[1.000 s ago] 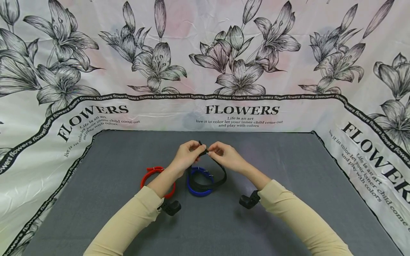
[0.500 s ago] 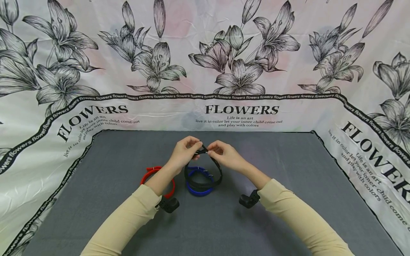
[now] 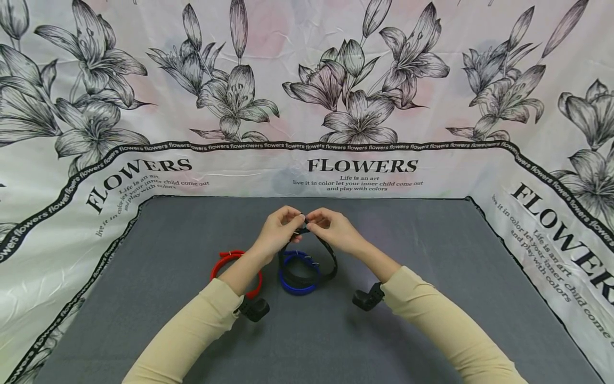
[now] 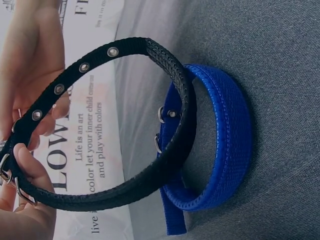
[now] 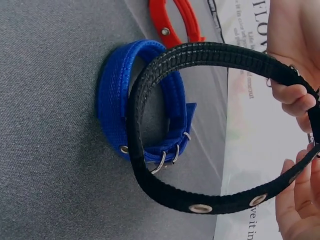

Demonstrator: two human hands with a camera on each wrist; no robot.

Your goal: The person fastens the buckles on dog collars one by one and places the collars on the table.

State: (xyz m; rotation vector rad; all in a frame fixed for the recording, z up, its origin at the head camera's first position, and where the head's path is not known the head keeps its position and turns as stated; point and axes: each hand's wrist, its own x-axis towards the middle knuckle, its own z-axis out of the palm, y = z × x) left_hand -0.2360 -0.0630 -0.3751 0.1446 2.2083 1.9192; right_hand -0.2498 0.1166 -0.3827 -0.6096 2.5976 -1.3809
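In the head view, my left hand (image 3: 280,229) and right hand (image 3: 333,228) meet above the table. Between them hangs a black pet collar (image 3: 331,269), bent into a loop. My left fingers pinch it by the metal buckle (image 4: 20,190). My right fingers pinch the strap end near the buckle, past several metal eyelets (image 4: 84,67); fingers partly hide how the strap runs through it. Just beyond the loop in both wrist views, a blue pet collar (image 4: 235,135) stands fastened on the table. Partly behind my left forearm lies a red pet collar (image 3: 256,285).
The grey tabletop (image 3: 412,240) stretches around the collars. At its back and sides, a white flower-printed cloth (image 3: 259,170) borders it. Each wrist carries a small black camera (image 3: 368,297).
My right hand has shifted slightly left, closer to the left hand. The black loop swung left and then back a little right. The blue and red collars stay put.
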